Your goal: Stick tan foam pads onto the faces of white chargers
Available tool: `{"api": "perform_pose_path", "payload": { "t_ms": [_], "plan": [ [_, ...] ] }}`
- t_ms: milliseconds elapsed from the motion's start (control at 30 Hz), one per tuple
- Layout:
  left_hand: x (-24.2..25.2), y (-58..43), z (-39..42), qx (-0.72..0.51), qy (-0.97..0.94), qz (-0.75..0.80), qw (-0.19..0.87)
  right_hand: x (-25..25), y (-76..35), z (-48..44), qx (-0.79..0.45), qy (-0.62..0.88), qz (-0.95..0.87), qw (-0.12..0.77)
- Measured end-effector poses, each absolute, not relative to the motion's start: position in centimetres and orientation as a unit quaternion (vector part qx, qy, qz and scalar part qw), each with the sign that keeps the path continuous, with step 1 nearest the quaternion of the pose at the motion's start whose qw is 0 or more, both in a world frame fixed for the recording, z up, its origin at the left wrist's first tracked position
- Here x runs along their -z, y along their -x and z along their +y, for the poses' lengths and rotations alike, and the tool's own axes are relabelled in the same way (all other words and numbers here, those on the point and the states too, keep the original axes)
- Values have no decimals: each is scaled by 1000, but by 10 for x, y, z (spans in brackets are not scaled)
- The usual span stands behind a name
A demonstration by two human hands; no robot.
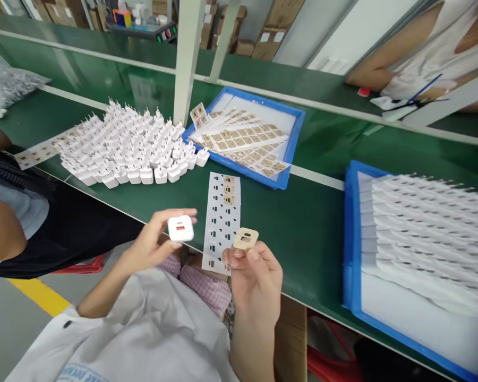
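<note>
Left hand (153, 245) fingers grasp white charger (180, 228), port face up, left of sticker sheet (222, 217); right hand (257, 276) fingers pinch tan sticker (246, 238) just right of sticker sheet, near white charger, not touching

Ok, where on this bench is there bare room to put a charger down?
Bare green bench lies between the sticker sheet and the right blue tray, just beyond your right hand. The left is crowded: the charger pile runs up to the middle blue tray.
</note>
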State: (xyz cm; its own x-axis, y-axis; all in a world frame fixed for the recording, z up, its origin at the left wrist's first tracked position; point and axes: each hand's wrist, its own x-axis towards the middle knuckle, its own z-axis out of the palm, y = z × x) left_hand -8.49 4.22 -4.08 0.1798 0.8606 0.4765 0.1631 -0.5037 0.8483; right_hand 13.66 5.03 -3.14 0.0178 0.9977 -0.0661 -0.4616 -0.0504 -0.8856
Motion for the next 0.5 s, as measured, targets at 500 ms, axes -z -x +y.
{"api": "perform_pose_path", "payload": {
  "t_ms": [500],
  "plan": [
    [17,11,38,-523,-685,263,435,4,-120,-4,-489,390,-444,641]
  ]
}}
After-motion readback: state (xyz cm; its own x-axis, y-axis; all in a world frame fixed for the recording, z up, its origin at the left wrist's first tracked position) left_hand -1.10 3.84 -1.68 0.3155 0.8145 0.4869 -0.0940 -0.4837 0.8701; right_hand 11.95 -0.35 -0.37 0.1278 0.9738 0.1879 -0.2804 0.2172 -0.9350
